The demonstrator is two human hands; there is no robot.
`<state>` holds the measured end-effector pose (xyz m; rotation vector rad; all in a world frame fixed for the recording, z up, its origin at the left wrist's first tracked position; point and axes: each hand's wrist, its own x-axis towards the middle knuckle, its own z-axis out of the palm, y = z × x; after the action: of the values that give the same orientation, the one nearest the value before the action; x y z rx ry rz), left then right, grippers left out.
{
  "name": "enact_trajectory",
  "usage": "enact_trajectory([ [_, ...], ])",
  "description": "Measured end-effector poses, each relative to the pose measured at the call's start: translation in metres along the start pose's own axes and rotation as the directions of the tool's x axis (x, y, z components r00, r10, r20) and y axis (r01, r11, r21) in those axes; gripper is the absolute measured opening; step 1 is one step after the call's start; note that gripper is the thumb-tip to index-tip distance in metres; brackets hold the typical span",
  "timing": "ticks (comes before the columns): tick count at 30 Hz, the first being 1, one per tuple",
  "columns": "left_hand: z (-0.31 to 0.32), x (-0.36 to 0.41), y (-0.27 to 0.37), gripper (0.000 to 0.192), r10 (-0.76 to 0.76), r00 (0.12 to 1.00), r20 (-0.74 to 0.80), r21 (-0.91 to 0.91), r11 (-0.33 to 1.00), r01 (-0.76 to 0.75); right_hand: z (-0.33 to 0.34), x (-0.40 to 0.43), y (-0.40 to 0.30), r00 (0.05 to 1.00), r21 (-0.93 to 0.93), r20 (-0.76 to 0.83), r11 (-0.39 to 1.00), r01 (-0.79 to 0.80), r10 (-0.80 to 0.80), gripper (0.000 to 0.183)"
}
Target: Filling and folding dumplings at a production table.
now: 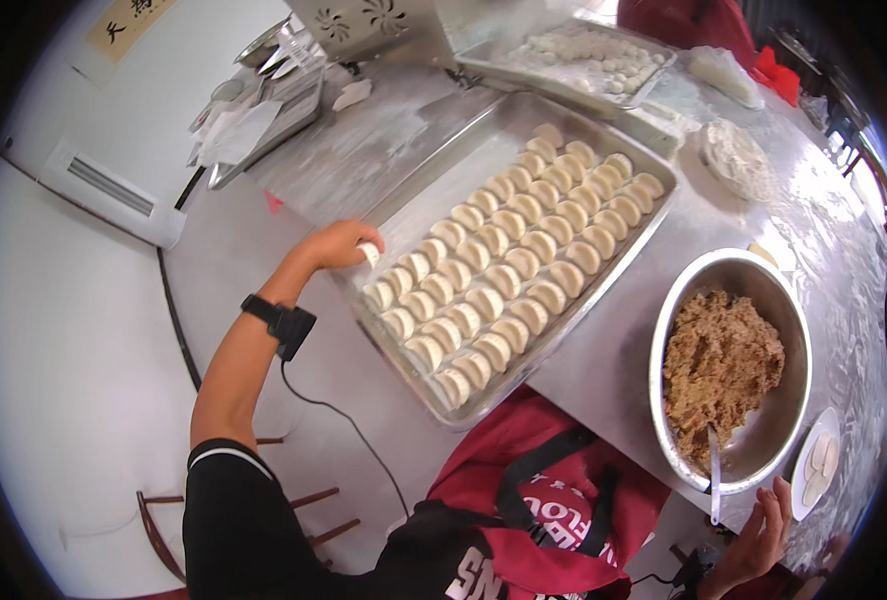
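Observation:
My left hand (340,245) pinches a white dumpling (369,253) over the near left corner of a large metal tray (443,180). Rows of crescent dumplings (522,262) fill much of that tray, and its upper left part shows bare metal. Beside a steel bowl (792,322) my right hand (764,529) is raised, fingers apart and holding nothing that I can see. Brown minced filling (721,360) lies in the bowl, with a metal spoon (715,472) leaning on its near rim. Close to my right fingertips, a small white plate (802,495) carries several round wrappers (818,469).
Behind the dumplings, another tray (481,56) holds floured dough pieces (601,56), next to a steel machine (372,30). A floury bag-like bundle (740,157) rests on the metal table (616,345). Papers (237,131) cover a tray at the far left. A wooden chair (159,536) stands below.

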<state>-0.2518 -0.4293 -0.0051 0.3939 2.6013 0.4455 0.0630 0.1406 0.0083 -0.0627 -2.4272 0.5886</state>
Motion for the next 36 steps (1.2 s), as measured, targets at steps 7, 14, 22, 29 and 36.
enact_trajectory([
  [7,-0.039,0.017,0.037,0.027,0.063,0.996,-0.057,-0.096,0.993,-0.069,0.003,0.016,0.004,0.999,0.049,-0.049,0.999,0.018,-0.016,0.026],
  [14,-0.041,0.035,0.012,0.027,0.04,0.997,0.064,-0.09,0.995,-0.034,-0.007,0.004,0.018,0.994,0.068,-0.07,0.994,-0.085,0.09,0.025],
  [22,0.013,0.004,-0.011,0.033,-0.192,0.969,0.155,0.044,0.981,0.187,-0.002,0.008,0.03,0.998,0.028,0.033,0.998,-0.049,0.048,0.02],
  [29,0.019,-0.019,-0.007,0.025,-0.091,0.995,0.03,-0.036,0.995,0.092,0.007,0.03,0.002,0.998,0.031,-0.063,0.999,0.021,-0.019,0.017],
  [36,0.03,-0.027,-0.013,0.022,-0.107,0.994,-0.019,-0.123,0.987,0.104,0.01,0.031,-0.008,0.997,-0.037,-0.024,0.997,0.071,-0.072,0.02],
])
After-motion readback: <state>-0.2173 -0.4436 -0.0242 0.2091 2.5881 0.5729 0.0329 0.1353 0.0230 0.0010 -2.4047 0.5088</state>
